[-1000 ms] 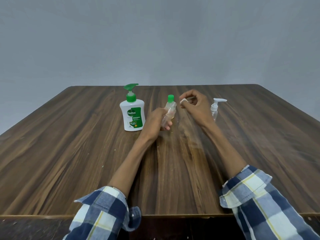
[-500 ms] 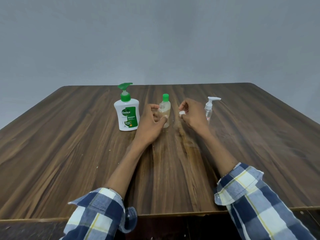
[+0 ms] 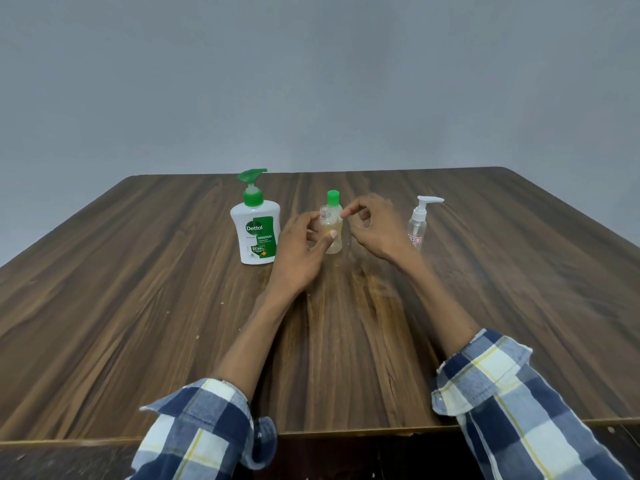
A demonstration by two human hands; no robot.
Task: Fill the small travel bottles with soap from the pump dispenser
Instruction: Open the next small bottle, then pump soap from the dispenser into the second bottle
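The left hand (image 3: pixel 300 252) held the uncapped small bottle (image 3: pixel 327 233) upright between thumb and curled fingers, beside the green-capped bottle (image 3: pixel 334 206); the right hand (image 3: pixel 372 226) hovered near with fingertips pinched, its contents unclear. The pump dispenser (image 3: pixel 257 226) read "Dettol Original". All stood on a wooden table (image 3: pixel 138 306) before a grey wall (image 3: pixel 311 81).
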